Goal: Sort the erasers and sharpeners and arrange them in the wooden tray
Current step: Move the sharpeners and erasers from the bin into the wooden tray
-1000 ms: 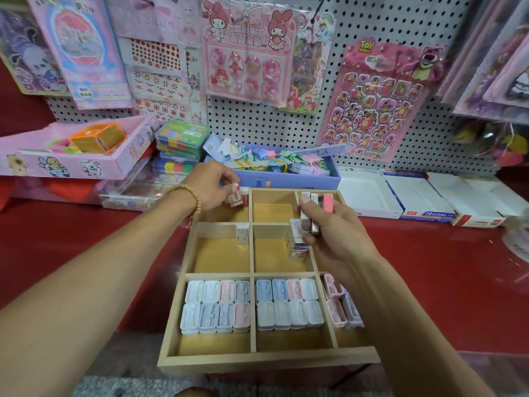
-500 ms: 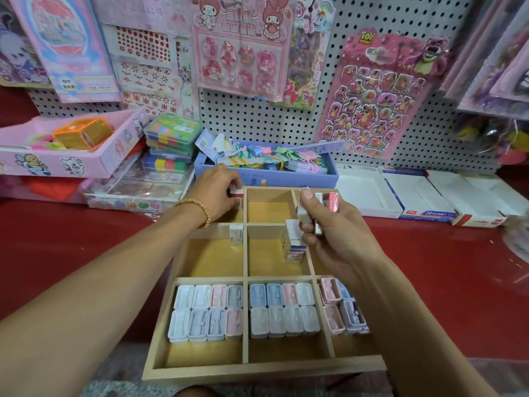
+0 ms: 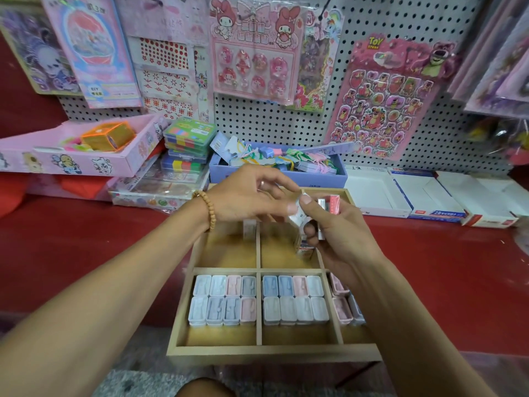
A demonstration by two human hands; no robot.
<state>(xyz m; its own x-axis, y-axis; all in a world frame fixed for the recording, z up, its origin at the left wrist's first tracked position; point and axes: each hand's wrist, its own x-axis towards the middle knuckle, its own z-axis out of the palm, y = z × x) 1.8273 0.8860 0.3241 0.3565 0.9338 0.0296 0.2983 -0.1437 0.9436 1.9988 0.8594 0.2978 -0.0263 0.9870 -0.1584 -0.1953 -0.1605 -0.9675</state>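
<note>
Head view: left hand (image 3: 246,197) pinches one wrapped eraser (image 3: 297,214) from the stack right hand (image 3: 340,239) grips above wooden tray (image 3: 272,351); pull it straight out w/o tipping the rest, then set it upright beside the lone eraser (image 3: 249,228).

"TOY" in yellow tops the pink bear sticker sheet (image 3: 383,96); "2B" marks the flat blue-and-white box (image 3: 435,214).

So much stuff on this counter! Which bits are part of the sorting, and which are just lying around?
Part of the job:
wooden tray
pastel pieces in rows
small erasers held in the right hand
left hand, reaching for one

Just lying about:
blue box of clips
pink box
white cartons
sticker sheets on the pegboard
</note>
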